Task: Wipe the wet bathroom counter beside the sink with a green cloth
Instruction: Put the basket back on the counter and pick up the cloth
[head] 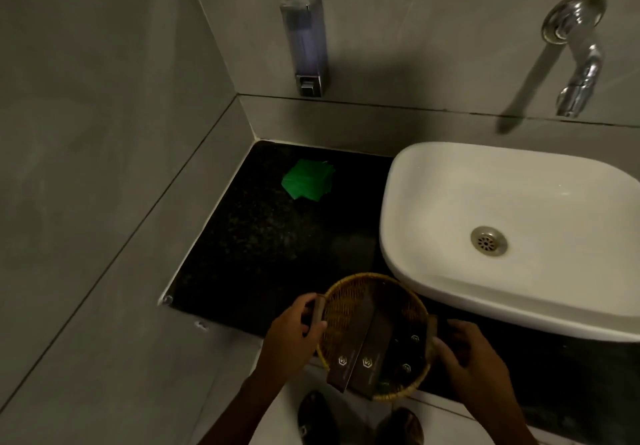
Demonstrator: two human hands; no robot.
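1. Two hands were engaged on one item: the left hand [300, 323] gripped the left rim of a round wicker basket [375, 335], and the right hand [462, 349] gripped its right rim. Neither hand was free.
2. The basket held dark flat packets [360, 351] and sat at the near edge of the counter [263, 247], partly overhanging it.
3. The green cloth [307, 178] lay folded on the counter's far left corner, close to the wall [104, 133], well apart from both hands and not touched.
4. From the hands, the cloth lay forward and to the left; the left hand was the nearer. The cloth was roughly square, with no clear long axis.
5. The sink [512, 230] stood to the right of the dark counter area.
6. Judgement: wiping had not begun; the basket needed setting aside before the left hand could reach for the cloth.
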